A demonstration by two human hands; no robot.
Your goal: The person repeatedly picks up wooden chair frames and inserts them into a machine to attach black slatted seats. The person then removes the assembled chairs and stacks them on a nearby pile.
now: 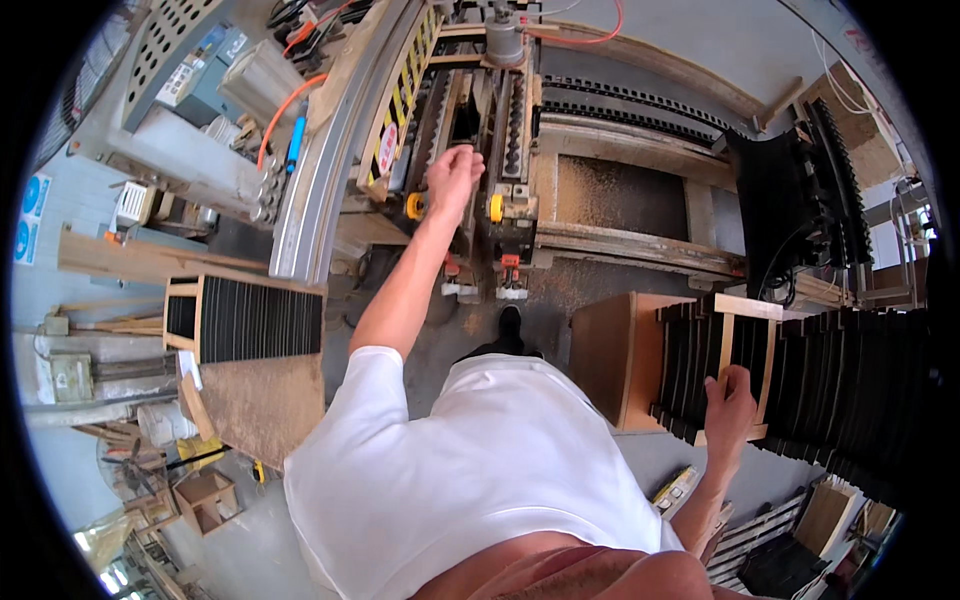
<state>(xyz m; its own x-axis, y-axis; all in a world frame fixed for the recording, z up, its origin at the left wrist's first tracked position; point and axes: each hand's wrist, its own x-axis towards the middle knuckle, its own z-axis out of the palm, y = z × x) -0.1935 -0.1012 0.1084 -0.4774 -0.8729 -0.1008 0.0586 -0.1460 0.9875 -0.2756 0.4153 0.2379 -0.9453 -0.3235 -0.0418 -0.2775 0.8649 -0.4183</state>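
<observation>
My left hand reaches forward over the machine, between its two parallel rails. Its fingers are curled together, and what they hold, if anything, is hidden. Just beyond the fingertips a dark piece lies in the channel. Off to the right, my right hand has its fingers closed on a pale wooden frame with dark panels inside. That frame rests on a long stack of black slatted panels. Beside the stack stands a brown wooden box.
At the left, another stack of dark panels with pale edges rests on a brown board. Yellow knobs mark the machine's near end. Sawdust covers a bed at its right. A metal beam runs along its left.
</observation>
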